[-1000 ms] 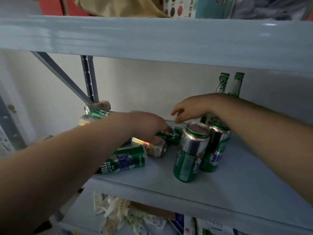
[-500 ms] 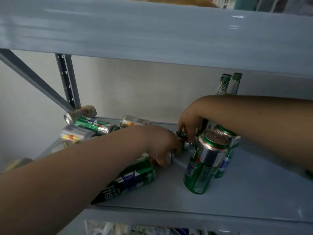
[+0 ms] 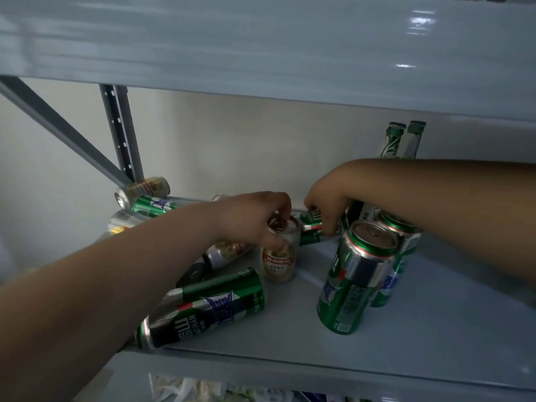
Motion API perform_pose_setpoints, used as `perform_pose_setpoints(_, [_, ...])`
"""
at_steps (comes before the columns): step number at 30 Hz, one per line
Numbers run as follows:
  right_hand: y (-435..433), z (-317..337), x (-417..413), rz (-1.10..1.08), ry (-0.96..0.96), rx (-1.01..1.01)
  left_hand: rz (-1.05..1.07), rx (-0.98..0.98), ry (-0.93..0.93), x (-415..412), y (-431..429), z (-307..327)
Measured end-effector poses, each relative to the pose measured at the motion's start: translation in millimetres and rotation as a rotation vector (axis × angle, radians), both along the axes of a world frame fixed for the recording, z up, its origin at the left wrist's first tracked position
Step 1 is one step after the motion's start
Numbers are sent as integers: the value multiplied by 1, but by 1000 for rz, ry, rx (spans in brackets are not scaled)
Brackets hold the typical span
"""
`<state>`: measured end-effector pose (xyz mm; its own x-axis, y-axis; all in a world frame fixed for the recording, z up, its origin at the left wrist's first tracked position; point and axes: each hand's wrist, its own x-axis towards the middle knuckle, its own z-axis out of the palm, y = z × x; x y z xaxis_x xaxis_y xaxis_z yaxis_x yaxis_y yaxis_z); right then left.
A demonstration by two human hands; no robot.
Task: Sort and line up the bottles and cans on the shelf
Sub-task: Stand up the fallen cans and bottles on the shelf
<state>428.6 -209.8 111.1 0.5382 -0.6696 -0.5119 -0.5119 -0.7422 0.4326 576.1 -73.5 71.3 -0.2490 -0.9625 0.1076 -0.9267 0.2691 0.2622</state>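
Tipped up since half a second ago, the gold beer can (image 3: 279, 265) now stands near the middle of the shelf board (image 3: 435, 329). The left hand (image 3: 255, 219) clamps it from above, fingers curled over the rim and thumb down the side, probably to steady it as it settles. At two o'clock from it, the right hand (image 3: 327, 204) curls its fingertips round the end of a toppled green can (image 3: 310, 227), likely next to be righted. Two upright green cans (image 3: 355, 285) at four o'clock look like the start of a row. A long green can (image 3: 208, 306) lies at seven o'clock, a heap of fallen cans (image 3: 142, 190) at ten, and two bottle necks (image 3: 393, 140) stand at the back, at one.
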Motion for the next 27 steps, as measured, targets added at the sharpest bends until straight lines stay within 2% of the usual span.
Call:
perform_pose_setpoints(7, [5, 44, -6, 186, -298, -43, -7, 59, 75, 9, 4, 5])
perform_pose_setpoints(12, [11, 47, -10, 293, -401, -75, 132, -206, 38, 17, 6, 5])
perform_pose_setpoints(16, [18, 49, -11, 315, -378, -51, 195, -228, -69, 29, 8, 4])
perform_pose_setpoints(27, [30, 43, -10, 223, -339, -9, 296, -177, -188, 57, 25, 5])
